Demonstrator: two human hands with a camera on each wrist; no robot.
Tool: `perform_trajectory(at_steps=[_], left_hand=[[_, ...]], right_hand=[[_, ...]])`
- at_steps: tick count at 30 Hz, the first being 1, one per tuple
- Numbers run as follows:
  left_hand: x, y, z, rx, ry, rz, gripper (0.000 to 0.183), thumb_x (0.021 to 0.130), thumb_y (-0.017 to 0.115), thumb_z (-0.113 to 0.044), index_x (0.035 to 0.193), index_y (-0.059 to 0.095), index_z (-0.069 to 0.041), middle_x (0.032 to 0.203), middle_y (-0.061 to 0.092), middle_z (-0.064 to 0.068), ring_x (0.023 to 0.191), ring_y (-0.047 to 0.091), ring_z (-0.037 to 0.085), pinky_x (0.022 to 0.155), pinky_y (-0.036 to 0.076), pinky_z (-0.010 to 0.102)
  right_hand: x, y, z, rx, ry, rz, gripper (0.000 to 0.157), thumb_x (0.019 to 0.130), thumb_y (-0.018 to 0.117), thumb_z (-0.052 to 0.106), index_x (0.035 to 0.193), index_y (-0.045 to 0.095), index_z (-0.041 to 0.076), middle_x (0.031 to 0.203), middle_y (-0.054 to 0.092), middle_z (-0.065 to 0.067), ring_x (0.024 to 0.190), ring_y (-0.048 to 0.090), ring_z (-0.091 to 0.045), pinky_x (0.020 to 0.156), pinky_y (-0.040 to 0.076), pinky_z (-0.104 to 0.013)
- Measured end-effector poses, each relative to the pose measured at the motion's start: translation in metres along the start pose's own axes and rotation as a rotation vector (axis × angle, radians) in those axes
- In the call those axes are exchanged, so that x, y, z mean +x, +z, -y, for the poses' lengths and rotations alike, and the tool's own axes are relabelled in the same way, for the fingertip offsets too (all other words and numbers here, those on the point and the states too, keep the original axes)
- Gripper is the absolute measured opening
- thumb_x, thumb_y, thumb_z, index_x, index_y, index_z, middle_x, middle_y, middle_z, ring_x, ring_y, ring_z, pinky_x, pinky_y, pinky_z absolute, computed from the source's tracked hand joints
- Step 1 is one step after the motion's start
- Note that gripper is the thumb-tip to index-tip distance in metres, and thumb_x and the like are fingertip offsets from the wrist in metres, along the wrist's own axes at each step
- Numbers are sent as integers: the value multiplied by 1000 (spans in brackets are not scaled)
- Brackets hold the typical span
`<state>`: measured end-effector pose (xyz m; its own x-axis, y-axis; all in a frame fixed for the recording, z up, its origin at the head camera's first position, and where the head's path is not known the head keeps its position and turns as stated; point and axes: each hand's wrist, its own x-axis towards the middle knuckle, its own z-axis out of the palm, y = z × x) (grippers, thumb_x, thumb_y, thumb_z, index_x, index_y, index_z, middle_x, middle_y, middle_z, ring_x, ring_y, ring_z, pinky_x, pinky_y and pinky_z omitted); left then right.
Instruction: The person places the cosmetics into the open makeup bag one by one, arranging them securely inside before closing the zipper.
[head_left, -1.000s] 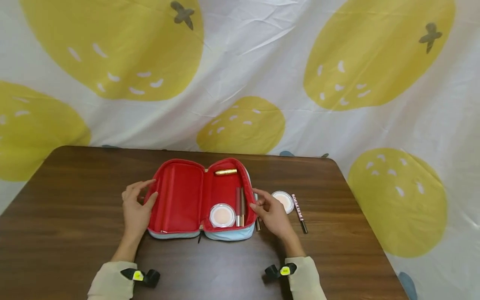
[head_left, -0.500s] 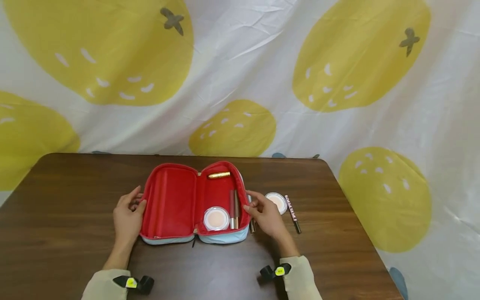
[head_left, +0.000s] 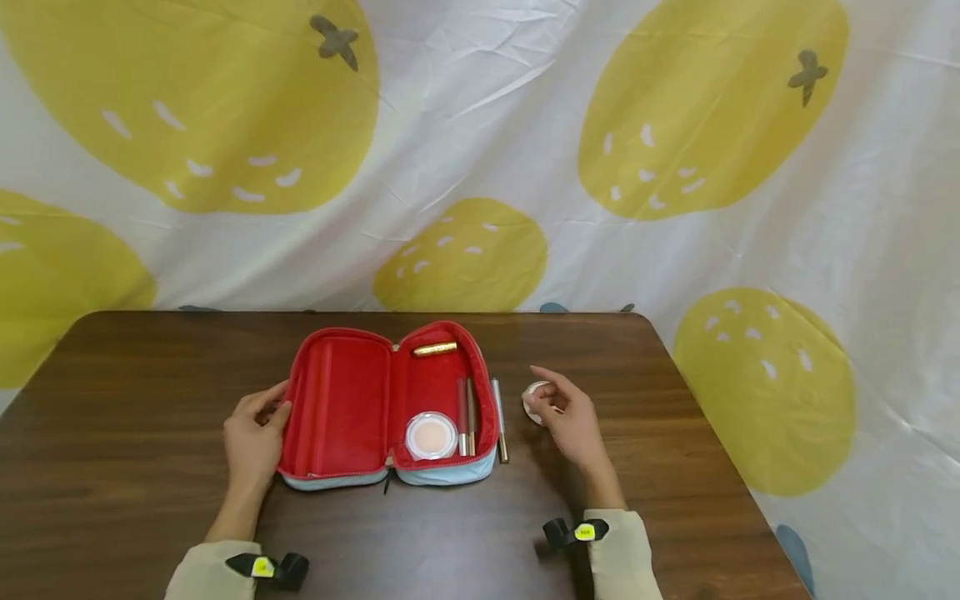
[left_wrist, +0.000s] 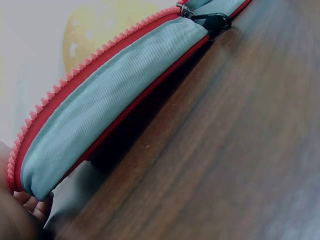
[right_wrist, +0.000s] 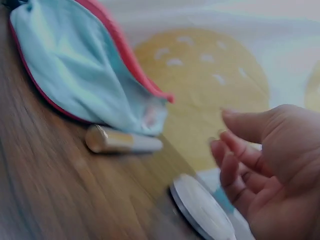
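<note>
An unzipped cosmetic bag (head_left: 348, 408), light blue outside with red lining, lies spread on the table. My left hand (head_left: 251, 442) grips its left edge, and in the left wrist view that side (left_wrist: 110, 90) is raised off the tabletop. Inside the right half are a gold lipstick (head_left: 435, 349), a round powder compact (head_left: 432, 436) and two slim tubes (head_left: 467, 417). My right hand (head_left: 576, 421) hovers over a second compact (right_wrist: 202, 207) on the table, fingers loosely bent, holding nothing. Between bag and hand lies a silver-and-gold tube (head_left: 500, 421).
Behind the brown wooden table (head_left: 420, 542) hangs a white cloth (head_left: 480, 108) printed with yellow fruit. A black zipper pull (left_wrist: 215, 22) dangles at the bag's near fold.
My right hand has left the bag's right edge and moved right, above the compact, uncovering the silver-and-gold tube and hiding the pink-patterned pen. My left hand still holds the bag, fingers now closer around its edge.
</note>
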<state>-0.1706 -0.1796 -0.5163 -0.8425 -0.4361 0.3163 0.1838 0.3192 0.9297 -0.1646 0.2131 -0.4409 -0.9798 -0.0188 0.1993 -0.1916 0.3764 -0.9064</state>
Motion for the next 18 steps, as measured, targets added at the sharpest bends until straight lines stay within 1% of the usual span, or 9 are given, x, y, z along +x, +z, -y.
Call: perform_trajectory(at_steps=[3,6,8,11,13,15,18], left_hand=[[1,-1,-1,10,-7,5,24,87,64,7,110,69,6,96,62,20,73,50,-5,65,39,8],[2,-1,-2,25,-16,11,24,87,64,6,110,68,6,97,61,19,73,50,-6,65,39,8],[-1,-2,-2,28,-25,6,23,87,64,5,110,69,5,97,62,18,73,50,-6,65,39,8],[-2,0,-2,25,-23,5,24,88,64,5,111,69,5,97,62,19,73,50,-6,65,38,8],[-3,1,-1,16,-21,9,23,87,64,5,110,69,6,96,62,20,72,50,-5,64,39,8],[-2,1,0,7,-17,8,23,87,64,6,110,68,6,95,62,21,73,51,-4,64,39,8],[-1,0,1,20,-24,7,22,87,64,5,109,69,6,95,62,18,74,51,-3,64,39,9]], right_hand=[[-5,-9,-7,40,-25,-121,38,87,66,-4,123,59,-6,89,59,-24,76,58,-24,63,44,-21],[-12,-16,-15,80,-48,-244,35,85,68,-3,119,60,-9,90,59,-26,80,59,-20,70,46,-21],[-17,-20,-18,107,-58,-315,34,84,69,-4,116,61,-11,91,59,-28,80,59,-19,70,47,-21],[-21,-26,-37,115,-65,-430,35,81,74,-1,113,64,-5,91,61,-26,80,60,-16,68,47,-19],[-25,-30,-51,102,-39,-501,36,78,78,2,112,67,-1,91,62,-23,78,61,-14,66,47,-18],[-29,-32,-64,90,4,-548,37,77,80,6,112,67,2,93,64,-22,79,63,-12,69,48,-17],[-38,-31,-70,94,59,-593,39,77,79,4,114,66,-2,97,63,-25,80,63,-12,71,48,-16]])
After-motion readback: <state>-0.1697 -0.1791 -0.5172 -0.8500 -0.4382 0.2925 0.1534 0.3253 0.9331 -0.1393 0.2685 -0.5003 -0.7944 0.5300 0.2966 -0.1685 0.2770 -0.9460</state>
